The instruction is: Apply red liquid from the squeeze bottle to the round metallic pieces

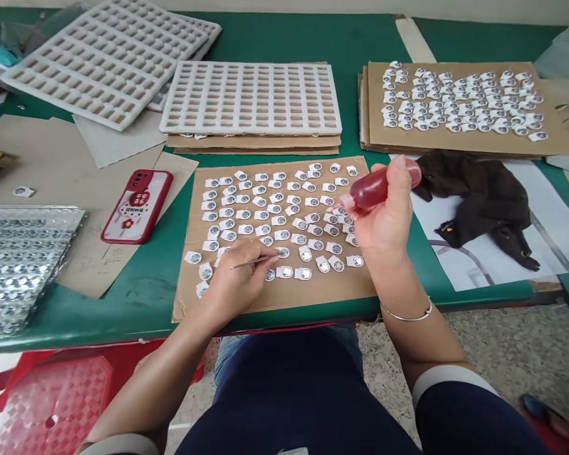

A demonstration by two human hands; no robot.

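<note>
Head view: your left hand point(241, 272) pinches thin metal tweezers point(244, 264), their tips at a tag point(284, 253) just right of that hand; whether they grip it is too fine to tell. Your right hand point(389, 221) wraps a red bottle point(373, 189), partly covering it. Cardboard point(308, 300) lies under your left hand, which half-hides other tags point(271, 275). Leftward, a clear tray point(69, 213) is cut off.

There are two hands point(244, 272) point(384, 221), one red bottle point(374, 189), one metal tool point(246, 263), one phone point(135, 205) and dozens of white tags point(284, 272).
</note>
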